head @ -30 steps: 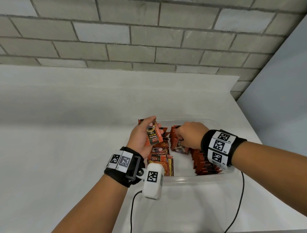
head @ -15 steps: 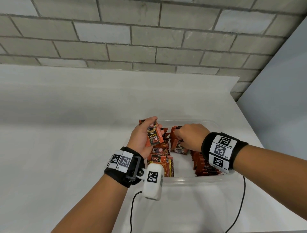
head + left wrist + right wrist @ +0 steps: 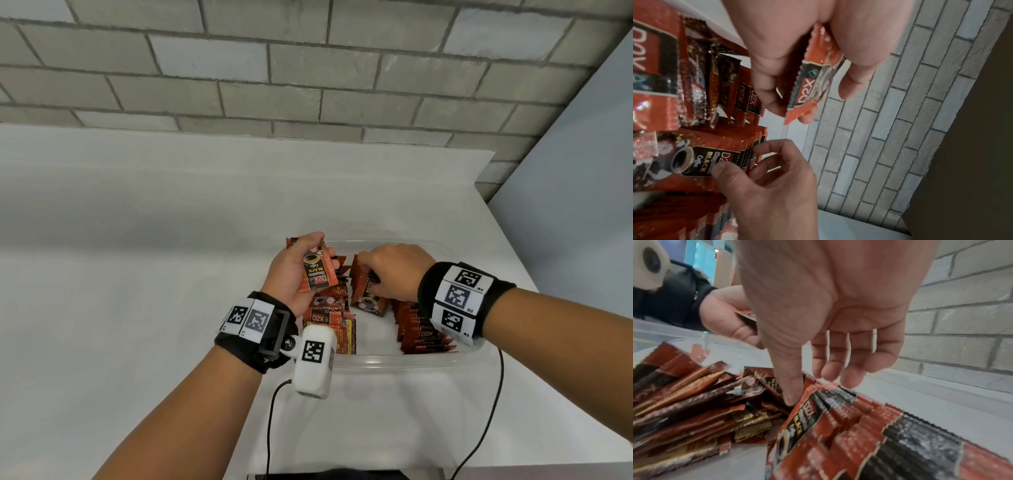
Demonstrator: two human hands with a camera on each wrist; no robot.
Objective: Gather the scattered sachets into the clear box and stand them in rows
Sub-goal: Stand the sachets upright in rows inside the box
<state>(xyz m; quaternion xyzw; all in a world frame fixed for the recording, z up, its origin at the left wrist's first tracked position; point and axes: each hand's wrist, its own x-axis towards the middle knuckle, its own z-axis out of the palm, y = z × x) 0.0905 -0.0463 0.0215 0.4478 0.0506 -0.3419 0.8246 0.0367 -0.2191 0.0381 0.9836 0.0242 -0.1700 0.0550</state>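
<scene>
While left hand (image 3: 294,274) pinches sachet (image 3: 317,274), right hand (image 3: 394,270) fingers spread, hiding row (image 3: 423,330) top.

The head camera is looking forward and down from above at the white table (image 3: 137,274), taking in both forearms, the clear box (image 3: 394,359) and the far brick wall (image 3: 308,68). The left wrist camera is sitting very near its palm, rolled sideways, facing the wall. The right wrist camera is peering low along its fingers (image 3: 830,369). All three are sharing the sachets (image 3: 421,335) in the box.
</scene>
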